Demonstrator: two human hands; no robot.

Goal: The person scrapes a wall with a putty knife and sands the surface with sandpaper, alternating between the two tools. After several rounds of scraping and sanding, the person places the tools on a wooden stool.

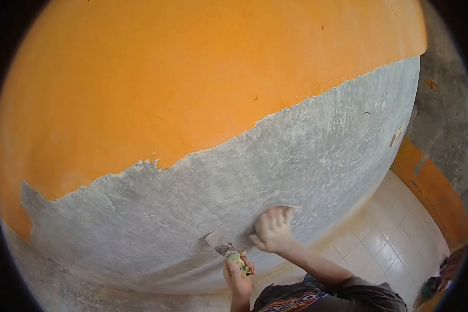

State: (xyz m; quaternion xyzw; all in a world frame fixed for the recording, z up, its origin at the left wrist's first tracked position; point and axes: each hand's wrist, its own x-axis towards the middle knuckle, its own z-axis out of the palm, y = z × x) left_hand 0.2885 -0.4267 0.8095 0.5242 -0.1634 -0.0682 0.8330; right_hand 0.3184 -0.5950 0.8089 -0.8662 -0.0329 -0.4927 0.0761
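My left hand (238, 274) is closed round the yellowish, stained handle of a putty knife (221, 242). Its flat metal blade points up and to the left, close to the grey scraped part of the wall (156, 229). Against that same grey surface, my right hand (274, 229) has its fingers bent, and it is slightly blurred. A thin pale edge sticks out by its fingertips; what lies under the palm is hidden. Above, orange paint (140, 88) covers the wall down to a ragged peeled border.
Pale floor tiles (385, 247) lie at the lower right, along the foot of the wall. Beyond them stands another wall, bare grey above with an orange band (431, 187) low down. Partly visible dark objects (436, 283) sit at the right edge.
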